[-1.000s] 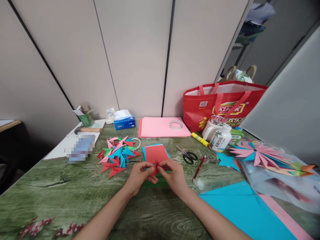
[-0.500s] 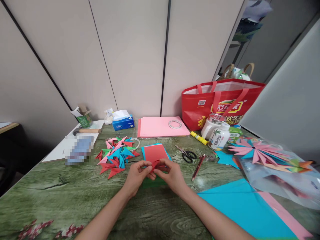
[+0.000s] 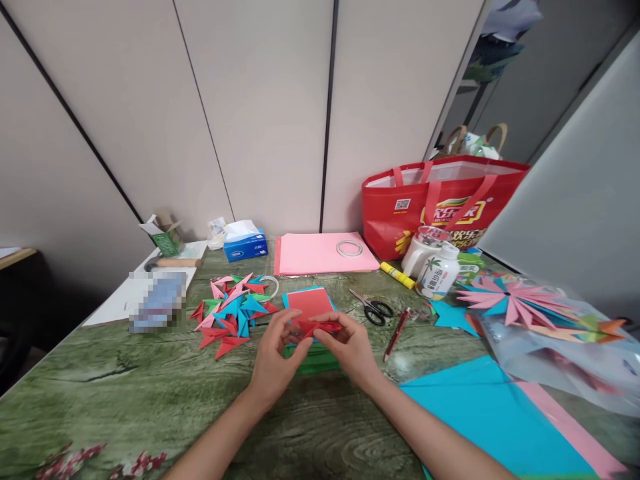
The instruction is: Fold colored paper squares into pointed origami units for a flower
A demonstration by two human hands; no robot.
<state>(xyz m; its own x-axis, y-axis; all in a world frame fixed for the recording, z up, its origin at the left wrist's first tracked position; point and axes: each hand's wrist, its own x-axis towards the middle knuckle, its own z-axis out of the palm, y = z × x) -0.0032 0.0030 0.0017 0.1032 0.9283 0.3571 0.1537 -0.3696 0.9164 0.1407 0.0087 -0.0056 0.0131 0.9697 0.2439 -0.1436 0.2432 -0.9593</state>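
Observation:
A small folded piece of red paper [image 3: 320, 328] is pinched between my two hands, above the near part of a paper stack. My left hand [image 3: 281, 347] has its thumb against the paper's left end, with the fingers curled behind it. The thumb and fingers of my right hand [image 3: 350, 343] close on the right end. Under them lies the stack of coloured paper [image 3: 311, 301], red on top with blue and green edges showing. To the left is a pile of folded paper pieces [image 3: 235, 310] in red, pink, blue and green.
Scissors [image 3: 373, 310], a red pencil [image 3: 397, 335] and a glue stick [image 3: 397, 275] lie to the right. Behind are pink sheets [image 3: 315, 253] and a tissue box [image 3: 246, 247]. A white bottle [image 3: 440, 273] stands before a red bag [image 3: 395, 213]. Blue paper [image 3: 485, 413] covers the near right.
The red paper has been turned and now shows wider between my hands. My left fingers have lifted and loosened a little, and my hands are slightly further apart.

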